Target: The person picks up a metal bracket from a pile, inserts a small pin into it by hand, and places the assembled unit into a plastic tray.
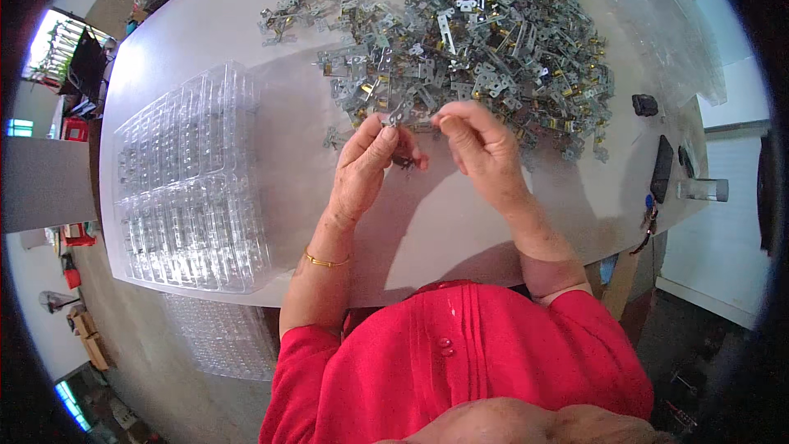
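My left hand (pixel 366 160) pinches a small silvery metal bracket (pixel 398 117) between thumb and forefinger, at the near edge of the pile. Below its curled fingers a dark bit of metal shows, too small to make out. Just to the right, my right hand (pixel 483 148) has thumb and forefinger pressed together, pointing toward the left one; whatever is between them is too small to tell. Beyond both hands spreads a large heap of stamped metal brackets (pixel 468 41), silvery with some brass-coloured parts, loosely tangled on the pale table (pixel 320 255).
Clear plastic trays (pixel 193 181) with rows of compartments holding metal parts lie at the left. More clear trays (pixel 218 337) sit below the table edge. Clear plastic sheeting (pixel 657 25) covers the far right. A black phone-like object (pixel 662 168) and a clear cylinder (pixel 705 190) lie at the right edge.
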Motion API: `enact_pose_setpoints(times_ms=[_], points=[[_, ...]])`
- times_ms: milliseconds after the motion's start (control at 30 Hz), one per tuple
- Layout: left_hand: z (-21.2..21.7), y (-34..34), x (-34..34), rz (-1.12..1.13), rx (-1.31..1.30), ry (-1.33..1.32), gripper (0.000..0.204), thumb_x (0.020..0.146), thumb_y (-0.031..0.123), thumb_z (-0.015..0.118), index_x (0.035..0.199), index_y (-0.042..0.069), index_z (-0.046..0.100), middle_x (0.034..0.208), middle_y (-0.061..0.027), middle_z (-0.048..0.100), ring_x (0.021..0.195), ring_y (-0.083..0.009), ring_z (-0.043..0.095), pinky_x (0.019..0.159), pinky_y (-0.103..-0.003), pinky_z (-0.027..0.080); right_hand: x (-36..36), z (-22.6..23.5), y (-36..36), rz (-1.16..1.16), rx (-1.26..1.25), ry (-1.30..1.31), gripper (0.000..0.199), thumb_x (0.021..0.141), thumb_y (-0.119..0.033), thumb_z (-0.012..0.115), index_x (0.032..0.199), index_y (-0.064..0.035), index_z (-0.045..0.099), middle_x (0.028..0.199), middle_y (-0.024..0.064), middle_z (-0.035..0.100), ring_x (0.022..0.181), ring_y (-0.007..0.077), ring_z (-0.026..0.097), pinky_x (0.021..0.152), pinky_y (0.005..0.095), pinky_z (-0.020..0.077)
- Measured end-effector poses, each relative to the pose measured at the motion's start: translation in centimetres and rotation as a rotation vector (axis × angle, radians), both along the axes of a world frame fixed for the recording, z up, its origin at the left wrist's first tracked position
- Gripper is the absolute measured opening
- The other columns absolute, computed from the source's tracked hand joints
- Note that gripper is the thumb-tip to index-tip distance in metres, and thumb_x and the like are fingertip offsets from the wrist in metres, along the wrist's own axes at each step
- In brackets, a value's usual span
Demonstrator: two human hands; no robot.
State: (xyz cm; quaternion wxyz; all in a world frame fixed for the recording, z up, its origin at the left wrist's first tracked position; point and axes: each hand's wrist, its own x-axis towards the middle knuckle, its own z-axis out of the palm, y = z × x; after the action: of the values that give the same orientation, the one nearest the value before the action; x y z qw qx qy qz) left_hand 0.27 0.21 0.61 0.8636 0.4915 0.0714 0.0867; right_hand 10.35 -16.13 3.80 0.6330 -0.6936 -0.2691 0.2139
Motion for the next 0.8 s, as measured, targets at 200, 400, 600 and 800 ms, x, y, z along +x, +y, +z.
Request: enact_pose_setpoints(times_ms=[200,400,600,800], points=[[0.5,-0.1,0.0,-0.023,0.001,0.102,0.029,0.101,0.032,0.049,0.096,0.004,0.054,0.076,-0.0059,0.056,0.062,-0.016,0.056,0.056,-0.029,0.048,-0.6,-0.2,0.4,-0.019,-0.013,-0.201,0.017,0.1,-0.018,0.058,0.104,-0.0027,0.061,0.081,0.0021,0.062,0.074,0.0103,0.057,0.067,0.0253,0.0472],[0.6,-0.4,-0.1,0.017,0.082,0.141,0.029,0.103,0.032,0.048,0.095,0.005,0.055,0.069,-0.002,0.052,0.054,-0.0103,0.048,0.048,-0.024,0.039,-1.4,0.5,0.4,0.034,-0.03,-0.056,0.012,0.1,-0.014,0.056,0.104,-0.0033,0.061,0.076,0.0012,0.058,0.062,0.008,0.055,0.054,0.0249,0.0453],[0.9,-0.6,0.1,0.026,0.196,0.194,0.03,0.103,0.033,0.047,0.092,0.006,0.055,0.067,0.0015,0.049,0.054,-0.0073,0.044,0.048,-0.022,0.034,-1.5,0.2,0.4,0.04,0.027,-0.023,0.011,0.1,-0.014,0.056,0.103,-0.0043,0.061,0.073,-0.0004,0.057,0.053,0.0039,0.051,0.044,0.023,0.0413],[0.6,-0.7,-0.2,0.156,0.408,0.185,0.029,0.102,0.033,0.051,0.089,0.006,0.053,0.067,0.0018,0.048,0.055,-0.0058,0.041,0.047,-0.023,0.032,-1.5,-0.2,0.5,0.027,-0.011,-0.107,0.011,0.099,-0.013,0.057,0.104,-0.0043,0.06,0.074,0.0009,0.058,0.056,0.0049,0.053,0.046,0.0241,0.0427]])
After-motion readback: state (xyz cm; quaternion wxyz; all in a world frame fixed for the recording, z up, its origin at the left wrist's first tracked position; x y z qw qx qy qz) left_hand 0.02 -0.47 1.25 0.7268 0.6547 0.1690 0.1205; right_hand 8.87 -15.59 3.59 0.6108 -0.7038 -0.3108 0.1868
